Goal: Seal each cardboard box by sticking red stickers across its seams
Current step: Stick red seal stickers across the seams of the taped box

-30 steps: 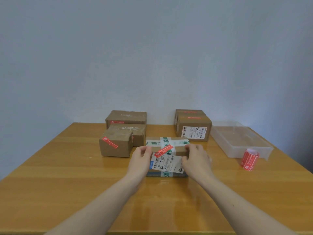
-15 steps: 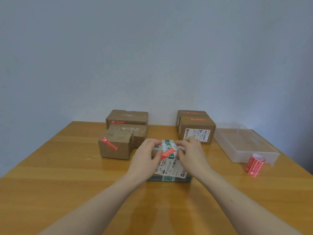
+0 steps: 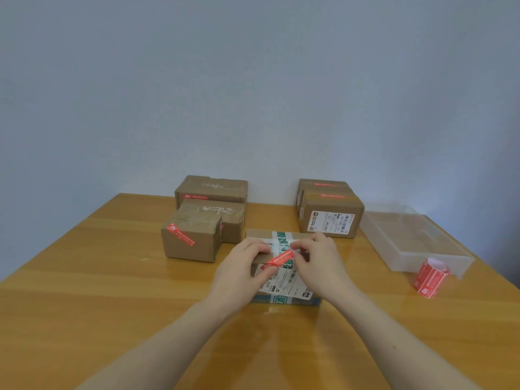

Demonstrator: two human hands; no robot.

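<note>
Two bare hands, left hand (image 3: 239,273) and right hand (image 3: 318,263), meet over the brown cardboard box with white label and green-printed tape (image 3: 284,280) at the centre of the glossy wooden table (image 3: 84,305). Their curled fingertips press the thin red rectangular sticker (image 3: 278,258) lying diagonally across the box's top front edge. The stiff box probably feels light; the flimsy sticker is best smoothed from its ends.
</note>
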